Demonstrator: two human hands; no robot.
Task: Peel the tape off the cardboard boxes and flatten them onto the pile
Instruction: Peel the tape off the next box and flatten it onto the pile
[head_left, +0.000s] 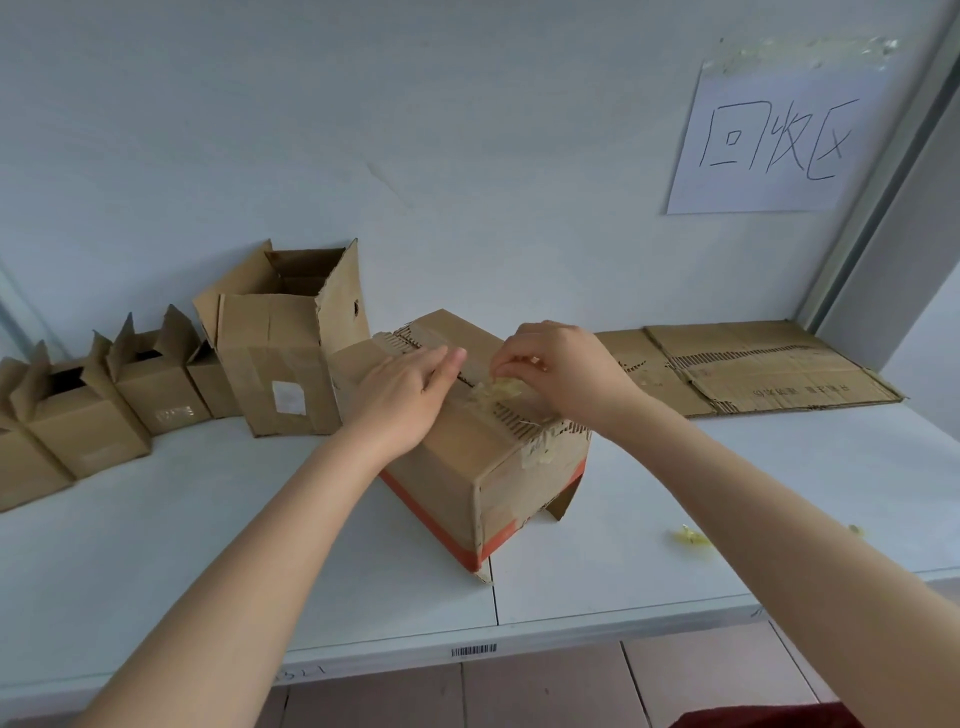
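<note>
Your left hand (410, 395) lies flat, fingers straight, on top of the box (483, 467) at mid-bench. Your right hand (561, 374) pinches a crumpled strip of tape (493, 389) at the top seam. The box's near corner sits close to the bench (208, 545) front edge, with bare surface either side. At least four open boxes (280, 364) line the wall on the left. One flattened pile (753, 364) lies far right, and two tape scraps (691, 535) lie near the right edge.
</note>
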